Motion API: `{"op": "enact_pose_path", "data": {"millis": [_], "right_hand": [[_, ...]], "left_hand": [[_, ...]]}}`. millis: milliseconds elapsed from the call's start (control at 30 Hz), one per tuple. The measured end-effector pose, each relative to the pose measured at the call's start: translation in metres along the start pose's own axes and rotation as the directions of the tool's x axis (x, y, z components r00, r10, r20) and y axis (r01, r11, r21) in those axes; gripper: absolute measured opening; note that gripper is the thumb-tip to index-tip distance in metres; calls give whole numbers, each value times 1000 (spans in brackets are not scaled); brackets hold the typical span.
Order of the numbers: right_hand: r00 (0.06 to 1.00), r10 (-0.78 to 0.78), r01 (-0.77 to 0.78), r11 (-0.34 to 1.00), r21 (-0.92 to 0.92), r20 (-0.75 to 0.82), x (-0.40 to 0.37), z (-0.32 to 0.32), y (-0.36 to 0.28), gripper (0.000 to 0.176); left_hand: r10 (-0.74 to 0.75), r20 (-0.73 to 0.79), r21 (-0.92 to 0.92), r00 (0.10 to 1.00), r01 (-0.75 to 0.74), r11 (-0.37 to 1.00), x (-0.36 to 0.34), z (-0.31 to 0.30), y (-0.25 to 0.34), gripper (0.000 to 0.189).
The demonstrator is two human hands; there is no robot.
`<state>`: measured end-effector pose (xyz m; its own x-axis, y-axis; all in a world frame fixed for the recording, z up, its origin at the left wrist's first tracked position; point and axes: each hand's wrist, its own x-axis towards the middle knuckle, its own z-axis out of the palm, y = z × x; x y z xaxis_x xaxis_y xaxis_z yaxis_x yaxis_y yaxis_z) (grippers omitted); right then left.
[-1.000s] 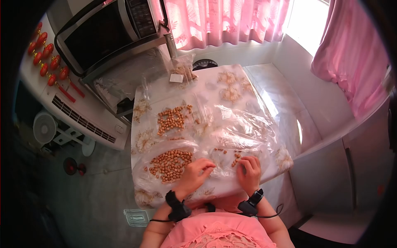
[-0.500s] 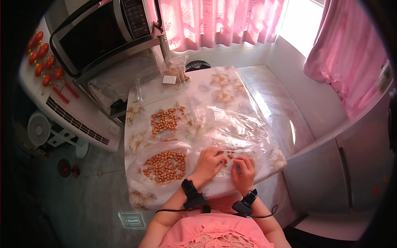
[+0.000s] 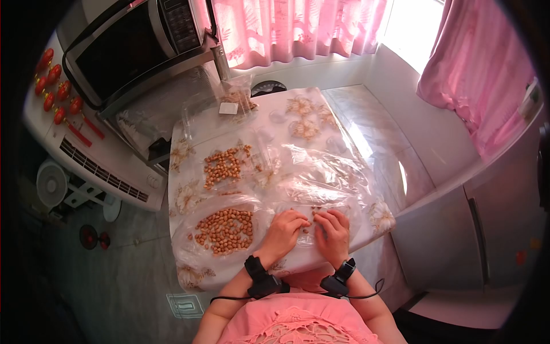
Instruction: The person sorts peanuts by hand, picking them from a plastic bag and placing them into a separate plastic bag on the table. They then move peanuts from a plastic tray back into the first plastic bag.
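My left hand and my right hand are close together over a clear plastic bag at the table's near edge. Curled fingers pinch at each hand's tips; whatever lies between them is too small to make out. A few brown nuts, like peanuts in their skins, lie between the hands. Left of my left hand, a pile of such nuts rests on another clear plastic bag. Beyond it sits a second pile of nuts on clear plastic.
Crumpled clear plastic covers the table's middle right. At the back left stands a clear bag with a white label and brown contents. A microwave is on a rack to the left. The flower-patterned tablecloth covers the table.
Both hands have shifted slightly; my right fingers have reached forward and left, nearer to my left fingertips. The whole view has moved slightly. Both nut piles look the same.
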<state>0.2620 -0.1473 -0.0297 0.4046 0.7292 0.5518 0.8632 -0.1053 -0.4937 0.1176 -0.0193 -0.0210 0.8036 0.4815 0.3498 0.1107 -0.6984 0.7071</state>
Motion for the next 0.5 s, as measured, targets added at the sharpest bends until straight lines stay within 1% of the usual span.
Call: {"op": "enact_pose_path", "data": {"millis": [67, 100, 167, 300, 367, 500], "right_hand": [[999, -37, 37, 997, 68, -2, -6, 1, 6, 28], [999, -36, 36, 997, 67, -2, -6, 0, 5, 28], [1000, 14, -12, 996, 91, -19, -4, -2, 2, 26], [999, 13, -10, 996, 93, -30, -4, 1, 3, 27], [1000, 11, -9, 997, 82, -27, -4, 0, 3, 27], [1000, 14, -13, 997, 80, -18, -4, 0, 2, 28]], "left_hand": [[-61, 7, -49, 998, 61, 997, -2, -3, 0, 21], [-61, 7, -50, 998, 61, 997, -3, -3, 0, 21], [-96, -113, -78, 989, 88, 993, -5, -5, 1, 23], [-112, -157, -94, 981, 98, 991, -5, -8, 6, 25], [-134, -202, -130, 970, 110, 985, -6, -7, 9, 22], [-158, -229, -112, 961, 135, 984, -11, -5, 13, 21]]}}
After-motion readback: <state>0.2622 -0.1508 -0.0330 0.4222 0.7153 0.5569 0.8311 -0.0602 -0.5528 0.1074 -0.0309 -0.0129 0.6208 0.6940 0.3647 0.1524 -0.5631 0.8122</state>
